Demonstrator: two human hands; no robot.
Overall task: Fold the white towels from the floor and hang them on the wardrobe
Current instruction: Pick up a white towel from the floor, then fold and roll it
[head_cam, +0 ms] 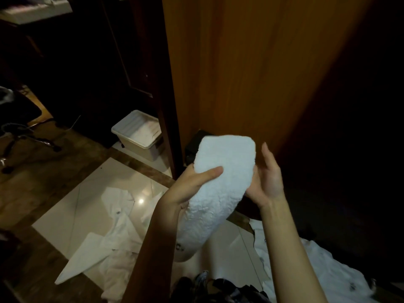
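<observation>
My left hand (pixel 194 182) grips the folded white terry towel (pixel 218 189); my right hand (pixel 267 182), fingers straight, steadies its far side. I'd square the edges before lifting it to the brown wooden wardrobe (pixel 251 62) just beyond.

I can't see my left hand's (pixel 192 184) fingers, hidden behind the folded towel (pixel 218 186). Left of that towel, the chair (pixel 19 119) is cut off by the frame edge; its top is blurred.
</observation>
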